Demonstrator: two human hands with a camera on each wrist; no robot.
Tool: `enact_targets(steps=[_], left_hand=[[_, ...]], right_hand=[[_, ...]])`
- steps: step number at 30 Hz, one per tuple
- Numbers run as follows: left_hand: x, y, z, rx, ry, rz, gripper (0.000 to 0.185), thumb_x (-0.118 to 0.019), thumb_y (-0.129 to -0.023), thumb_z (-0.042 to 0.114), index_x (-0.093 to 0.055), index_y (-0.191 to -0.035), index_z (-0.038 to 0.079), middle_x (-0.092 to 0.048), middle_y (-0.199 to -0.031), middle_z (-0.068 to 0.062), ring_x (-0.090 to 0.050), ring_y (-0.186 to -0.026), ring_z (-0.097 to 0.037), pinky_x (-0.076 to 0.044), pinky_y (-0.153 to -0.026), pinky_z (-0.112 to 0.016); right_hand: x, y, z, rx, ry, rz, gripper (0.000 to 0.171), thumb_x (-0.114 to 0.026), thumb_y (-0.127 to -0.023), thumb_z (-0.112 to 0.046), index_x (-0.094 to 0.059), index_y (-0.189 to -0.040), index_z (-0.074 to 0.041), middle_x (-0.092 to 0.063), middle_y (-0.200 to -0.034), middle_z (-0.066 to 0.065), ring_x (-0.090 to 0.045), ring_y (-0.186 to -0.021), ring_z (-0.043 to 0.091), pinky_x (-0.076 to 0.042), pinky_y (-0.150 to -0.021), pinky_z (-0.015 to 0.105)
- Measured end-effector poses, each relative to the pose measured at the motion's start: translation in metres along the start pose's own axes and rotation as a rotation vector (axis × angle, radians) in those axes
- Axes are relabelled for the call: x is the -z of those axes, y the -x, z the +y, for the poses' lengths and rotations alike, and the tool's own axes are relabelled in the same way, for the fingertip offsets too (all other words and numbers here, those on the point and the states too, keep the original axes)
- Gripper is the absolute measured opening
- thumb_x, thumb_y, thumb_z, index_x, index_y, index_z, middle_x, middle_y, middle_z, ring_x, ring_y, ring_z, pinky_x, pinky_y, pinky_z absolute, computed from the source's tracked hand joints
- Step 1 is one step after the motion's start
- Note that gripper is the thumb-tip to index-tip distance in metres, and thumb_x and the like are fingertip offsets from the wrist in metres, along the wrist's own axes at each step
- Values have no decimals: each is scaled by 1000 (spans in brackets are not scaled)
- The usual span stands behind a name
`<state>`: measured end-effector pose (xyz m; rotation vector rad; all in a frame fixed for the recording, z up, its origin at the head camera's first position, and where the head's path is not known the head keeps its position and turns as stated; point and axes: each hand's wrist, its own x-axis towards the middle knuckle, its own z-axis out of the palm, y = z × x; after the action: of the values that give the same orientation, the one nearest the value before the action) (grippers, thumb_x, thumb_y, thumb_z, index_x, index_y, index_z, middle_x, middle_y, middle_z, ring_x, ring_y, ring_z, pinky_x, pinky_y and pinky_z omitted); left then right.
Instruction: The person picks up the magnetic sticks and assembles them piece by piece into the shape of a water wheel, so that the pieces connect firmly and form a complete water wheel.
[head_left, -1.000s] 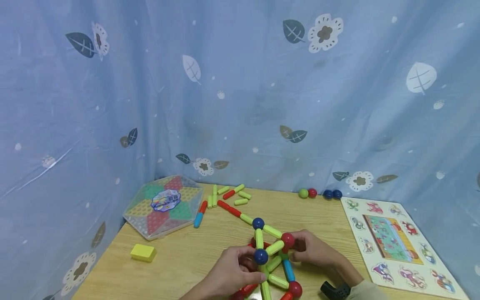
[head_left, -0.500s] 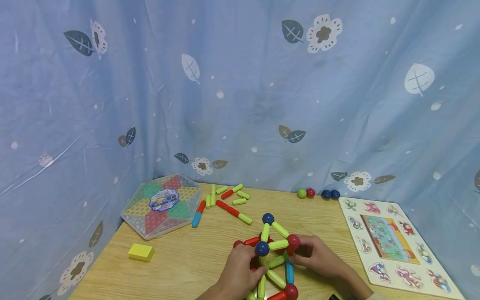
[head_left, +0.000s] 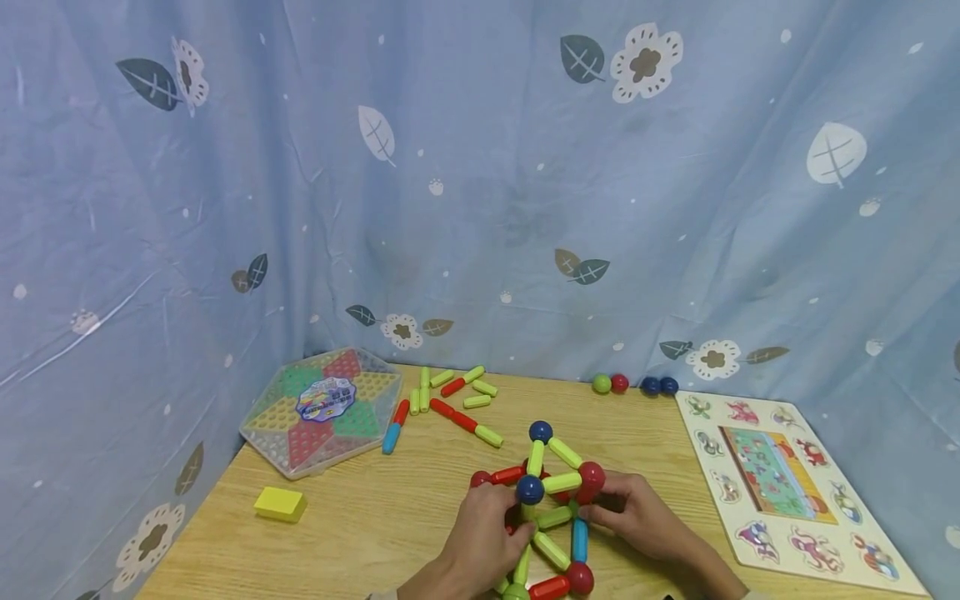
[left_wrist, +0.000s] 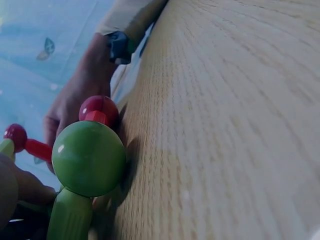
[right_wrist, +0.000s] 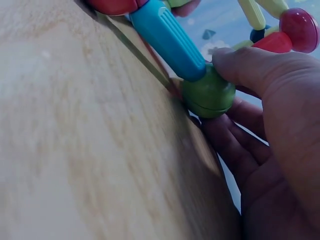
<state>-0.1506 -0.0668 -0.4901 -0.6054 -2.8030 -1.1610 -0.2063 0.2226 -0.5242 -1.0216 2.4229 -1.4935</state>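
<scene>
Fingers of both hands curl around a stick-and-ball structure [head_left: 547, 500] standing on the wooden table [head_left: 375, 517]: the left hand [head_left: 483, 529] grips it beside a dark blue ball [head_left: 529, 489], and the right hand [head_left: 637, 517] pinches near a red ball [head_left: 592, 476], its thumb pressing a green ball [right_wrist: 208, 95] at the end of a blue stick [right_wrist: 167, 37]. Farther off past the left hand lie a yellow block [head_left: 280, 503], loose sticks [head_left: 450, 398] and a hexagonal game box [head_left: 324, 408]; past the right hand sit four loose balls [head_left: 633, 384], with a puzzle board [head_left: 780, 483] to its outer side.

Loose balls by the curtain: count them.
4, in a row at the table's far edge: a green ball touching a red ball, then two blue balls together. None seems hidden.
</scene>
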Motion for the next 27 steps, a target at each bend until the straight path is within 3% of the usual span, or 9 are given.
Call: enact_targets(steps=[9, 15, 18, 23, 27], left_hand=[[-3, -7, -4, -60, -12, 22, 18, -89, -91, 16, -85, -108, 10, -79, -92, 9, -55, -83, 2, -48, -75, -20], [3, -14, -14, -118, 70, -32, 23, -91, -92, 19, -85, -113, 15, -82, -101, 10, -63, -89, 7, -51, -82, -19], [20, -15, -27, -109, 233, -99, 27, -89, -95, 20, -84, -121, 16, -83, -106, 7, -69, -90, 0, -54, -85, -20], [65, -7, -64, -110, 567, -198, 34, -80, -101, 12, -77, -135, 7, -78, -131, -18, -75, -114, -33, -60, -103, -30], [103, 4, -102, -143, 674, -200, 40, -73, -104, 6, -69, -143, -3, -68, -141, -33, -71, -127, -42, -60, -106, -35]], right_hand=[[-2, 6, 3, 42, 53, 94, 18, -80, -101, -13, -82, -118, -20, -81, -117, 0, -75, -110, 9, -60, -97, 24], [-1, 11, 7, 32, 49, 129, 21, -81, -100, -10, -82, -119, -19, -81, -120, 1, -74, -113, 6, -59, -97, 22], [0, 12, 8, 31, 50, 128, 21, -81, -100, -10, -81, -120, -18, -81, -119, 2, -74, -112, 6, -60, -97, 22], [3, 14, 9, 39, 41, 119, 21, -80, -100, -8, -81, -120, -15, -80, -118, 5, -74, -108, 6, -62, -93, 23], [4, 16, 10, 40, 44, 119, 22, -79, -100, -8, -81, -121, -14, -80, -118, 4, -74, -109, 5, -61, -94, 23]])
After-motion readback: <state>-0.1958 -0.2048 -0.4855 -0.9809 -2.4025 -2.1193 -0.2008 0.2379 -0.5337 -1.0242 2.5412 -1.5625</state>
